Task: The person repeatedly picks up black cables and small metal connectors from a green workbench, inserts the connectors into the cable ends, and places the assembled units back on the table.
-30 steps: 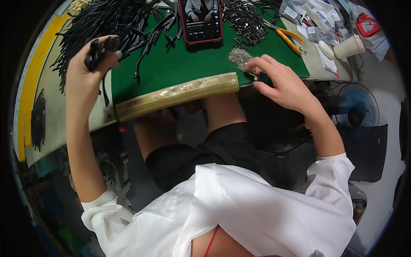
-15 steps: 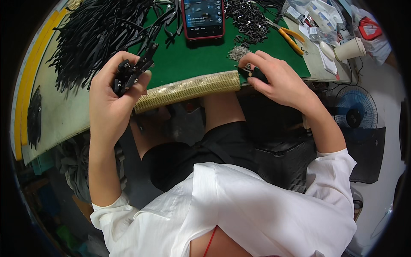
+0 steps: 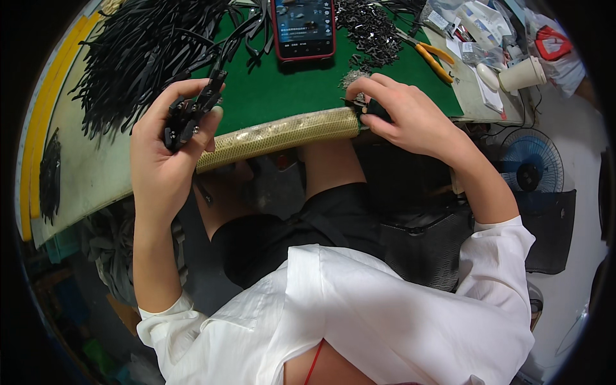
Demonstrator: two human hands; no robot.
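Over the desk I see the two hands apart. The left hand [image 3: 160,138] is closed around a bunch of black straps [image 3: 186,119], near the gold mesh roll [image 3: 276,133]. The right hand [image 3: 414,115] grips a small dark object [image 3: 378,110], its kind unclear to me, just beside some tiny silver pieces [image 3: 351,78] on the green mat [image 3: 289,86].

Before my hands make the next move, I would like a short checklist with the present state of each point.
1. Black pieces with shiny metal bits held in left hand: ok.
2. Small black object in right hand fully visible: not ok, fingers cover part.
3. Orange-handled metal pliers apart from both hands: ok.
4. Red-cased black phone apart from both hands: ok.
5. Heap of long black strips neatly sorted: not ok, strips overlap.
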